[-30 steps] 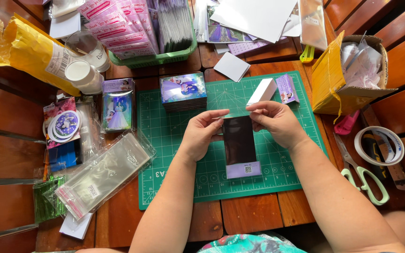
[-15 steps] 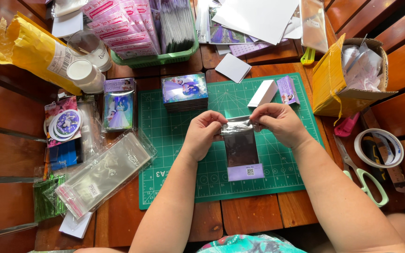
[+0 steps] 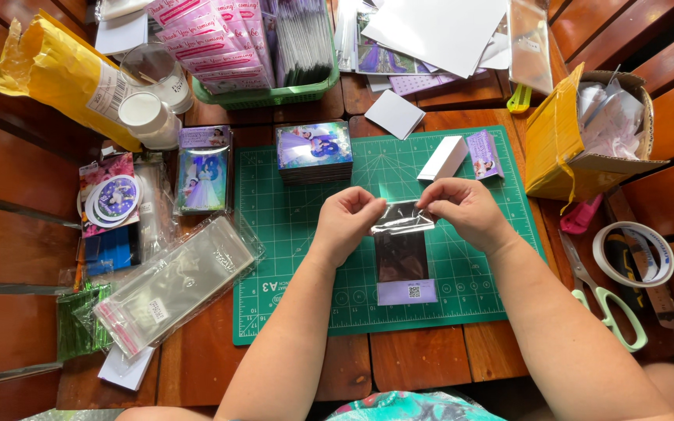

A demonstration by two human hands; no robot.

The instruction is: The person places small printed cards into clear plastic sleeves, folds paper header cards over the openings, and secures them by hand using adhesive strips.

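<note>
Dark sleeved card (image 3: 402, 261), upright, clear flap folded over top

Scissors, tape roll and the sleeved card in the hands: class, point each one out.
scissors (image 3: 614, 316), head view, on the green handle loop.
tape roll (image 3: 633, 253), head view, on its white ring.
sleeved card (image 3: 402, 257), head view, on its dark middle.

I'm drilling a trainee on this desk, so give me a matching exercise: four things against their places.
Things:
1. sleeved card
2. scissors
3. green basket
4. stack of cards

Places:
A. far edge of the table, full of packets
B. between both hands
C. top left of the green cutting mat
D. on the wood right of the mat

Pairs: 1-B, 2-D, 3-A, 4-C
</note>
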